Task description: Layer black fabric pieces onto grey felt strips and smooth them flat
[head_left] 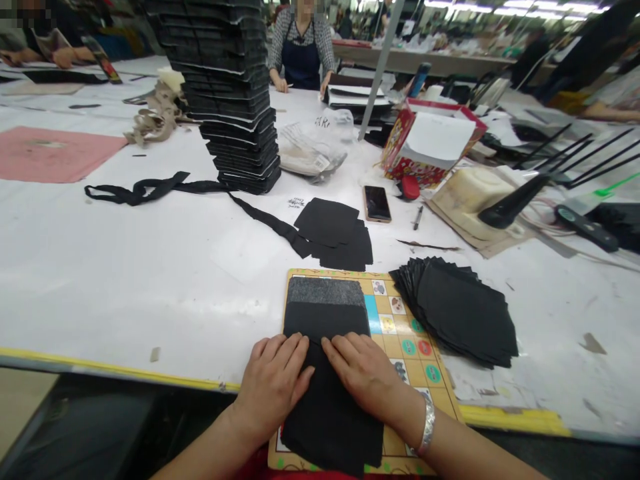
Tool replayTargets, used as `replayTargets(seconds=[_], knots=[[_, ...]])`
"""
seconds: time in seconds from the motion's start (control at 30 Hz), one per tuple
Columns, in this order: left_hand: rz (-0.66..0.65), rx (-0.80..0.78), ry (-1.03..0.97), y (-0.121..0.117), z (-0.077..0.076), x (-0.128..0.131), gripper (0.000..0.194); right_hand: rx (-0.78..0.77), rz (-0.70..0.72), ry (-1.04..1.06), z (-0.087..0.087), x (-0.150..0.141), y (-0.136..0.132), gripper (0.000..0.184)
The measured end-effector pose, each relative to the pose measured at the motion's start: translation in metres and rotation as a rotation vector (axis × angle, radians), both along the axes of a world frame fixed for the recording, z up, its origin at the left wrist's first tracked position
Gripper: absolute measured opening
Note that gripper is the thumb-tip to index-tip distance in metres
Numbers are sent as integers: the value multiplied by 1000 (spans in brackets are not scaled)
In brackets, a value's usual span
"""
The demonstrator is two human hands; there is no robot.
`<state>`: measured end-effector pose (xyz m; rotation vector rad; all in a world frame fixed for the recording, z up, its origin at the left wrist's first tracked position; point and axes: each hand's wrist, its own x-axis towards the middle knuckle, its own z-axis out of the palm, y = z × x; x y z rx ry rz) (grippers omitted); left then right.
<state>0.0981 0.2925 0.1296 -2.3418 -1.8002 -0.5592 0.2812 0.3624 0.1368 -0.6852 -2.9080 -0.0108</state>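
A black fabric piece with a dark grey strip across its far end lies on a yellow printed game board. My left hand rests on its left side, fingers stretched forward and thumb apart. From the right, my right hand presses down on the same piece with its fingers laid flat; its thumb is hidden. A seam or folded edge runs between my fingertips. Right of the board, partly over its edge, is a fanned stack of black pieces. Beyond it lie loose black pieces.
A tall stack of black pieces stands behind, with a black strap trailing from it. Farther right are a phone, a red bag and a beige block. A person stands across the table.
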Motion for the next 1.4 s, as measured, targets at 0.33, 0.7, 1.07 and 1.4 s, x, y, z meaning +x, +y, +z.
replayTargets(seconds=[0.33,0.7,1.07,1.4], knots=[[167,-40,166,6,7,-10,36,33,-1,-80,6,-5,-1,30],[-132,12,80,-1,-11,15,33,-29,8,52,-1,49,-5,33],[-163,-120,363,2,7,27,49,-17,-16,-46,0,80,-15,33],[-190,-241,583,11,19,45,68,66,-93,-156,10,99,-31,32]])
